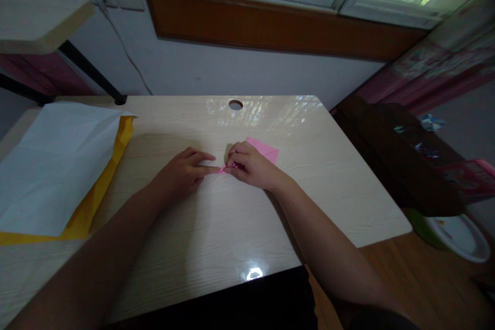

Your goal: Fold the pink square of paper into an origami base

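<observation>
A small pink sheet of paper (265, 150) lies folded on the light wooden desk (216, 227), near its middle. My right hand (249, 166) rests on the paper's near left part, fingers curled and pinching its tip. My left hand (184, 171) lies flat beside it, its fingertips pressing down on the same pink tip. Most of the paper is hidden under my right hand; only its far right corner shows.
A large white sheet (54, 165) lies over a yellow sheet (104, 180) at the desk's left. A cable hole (235, 104) sits near the far edge. A dark cabinet (398, 160) stands right of the desk, with a white bowl (460, 237) on the floor.
</observation>
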`<state>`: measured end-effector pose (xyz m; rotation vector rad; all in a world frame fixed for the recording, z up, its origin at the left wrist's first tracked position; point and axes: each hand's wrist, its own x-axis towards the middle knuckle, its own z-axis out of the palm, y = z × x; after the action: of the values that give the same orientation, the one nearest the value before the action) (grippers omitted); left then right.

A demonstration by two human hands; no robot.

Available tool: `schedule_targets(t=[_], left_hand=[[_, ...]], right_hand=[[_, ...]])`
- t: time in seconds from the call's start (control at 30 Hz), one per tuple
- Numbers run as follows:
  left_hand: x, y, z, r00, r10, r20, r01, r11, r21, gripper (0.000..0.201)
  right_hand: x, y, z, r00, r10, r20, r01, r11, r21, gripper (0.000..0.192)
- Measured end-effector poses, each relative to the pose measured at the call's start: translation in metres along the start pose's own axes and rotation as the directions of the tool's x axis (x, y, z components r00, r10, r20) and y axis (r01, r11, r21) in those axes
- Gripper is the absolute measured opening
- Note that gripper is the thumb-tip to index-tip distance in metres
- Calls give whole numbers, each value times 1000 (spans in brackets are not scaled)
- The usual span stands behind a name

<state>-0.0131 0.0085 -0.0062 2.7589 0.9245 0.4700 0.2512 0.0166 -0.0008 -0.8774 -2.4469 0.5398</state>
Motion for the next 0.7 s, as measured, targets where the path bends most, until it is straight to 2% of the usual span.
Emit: schedule_targets(t=[0.13,0.37,0.7], left_hand=[[0,0,0,1000,6,-1,-6,1000,21,52],[0,-5,6,992,89,-91,-87,996,30,52],[-1,-5,6,991,92,-95,-91,996,7,46]], right_hand=[[0,0,1,1000,19,4,-19,1000,-21,12],[0,1,2,1000,8,-4,-8,1000,-1,12],[0,0,1,1000,20,11,-20,1000,-13,11]])
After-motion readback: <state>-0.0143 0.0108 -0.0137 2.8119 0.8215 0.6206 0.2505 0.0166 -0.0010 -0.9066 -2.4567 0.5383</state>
